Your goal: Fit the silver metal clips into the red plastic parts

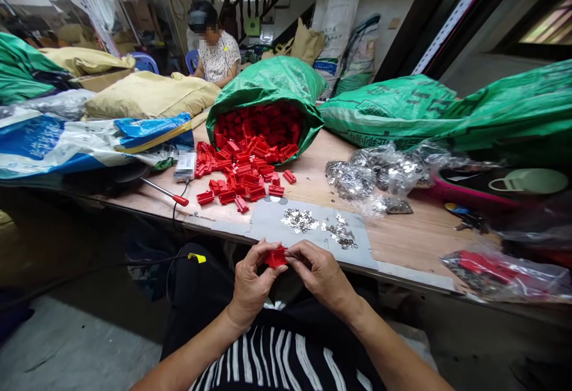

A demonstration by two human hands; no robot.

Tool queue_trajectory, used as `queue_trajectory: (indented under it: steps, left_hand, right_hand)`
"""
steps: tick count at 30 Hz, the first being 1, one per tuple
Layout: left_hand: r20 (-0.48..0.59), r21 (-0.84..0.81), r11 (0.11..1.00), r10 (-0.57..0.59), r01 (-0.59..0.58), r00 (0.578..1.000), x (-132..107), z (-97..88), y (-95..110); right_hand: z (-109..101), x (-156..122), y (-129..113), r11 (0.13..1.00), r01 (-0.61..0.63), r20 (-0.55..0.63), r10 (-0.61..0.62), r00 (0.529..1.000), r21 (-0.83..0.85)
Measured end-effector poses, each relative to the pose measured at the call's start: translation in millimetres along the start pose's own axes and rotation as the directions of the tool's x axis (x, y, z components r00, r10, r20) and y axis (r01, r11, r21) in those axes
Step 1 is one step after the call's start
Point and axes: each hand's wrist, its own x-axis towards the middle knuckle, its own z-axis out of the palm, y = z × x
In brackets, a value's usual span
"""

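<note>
Just below the table's front edge, my left hand [252,281] and my right hand [319,273] meet around one small red plastic part [276,257]. The left fingers curl round it. My right thumb and fingers pinch at its right side; what they pinch is too small to make out. A heap of the same red parts [236,170] spills onto the wooden table [415,233] from an open green sack [268,84]. Small shiny metal pieces [300,220] lie scattered on a grey sheet [268,224] right in front of my hands.
Clear bags of metal pieces [379,176] lie to the right, and a bag with red parts [504,275] sits at the near right edge. More green sacks [491,111] and blue and tan bags line the back. A red-tipped tool [167,192] lies left. Another person [217,51] sits beyond.
</note>
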Motion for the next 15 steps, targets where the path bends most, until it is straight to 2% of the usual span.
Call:
queue_trajectory:
  steps: [6,12,15]
  left_hand:
    - [-0.003,0.042,0.997,0.069,-0.069,0.998,-3,-0.9,-5]
    - [-0.009,0.062,0.986,0.159,-0.158,0.987,-4,-1.7,-13]
    - [0.006,0.091,0.981,0.173,-0.173,0.985,-4,-2.0,-15]
  right_hand:
    - [5,-1,-1,0.996,0.016,-0.039,-0.012,0.999,0.083]
    - [-6,-1,1,0.932,-0.141,0.069,0.125,0.990,0.335]
    - [-10,-1,6,0.897,-0.200,0.060,0.192,0.980,0.394]
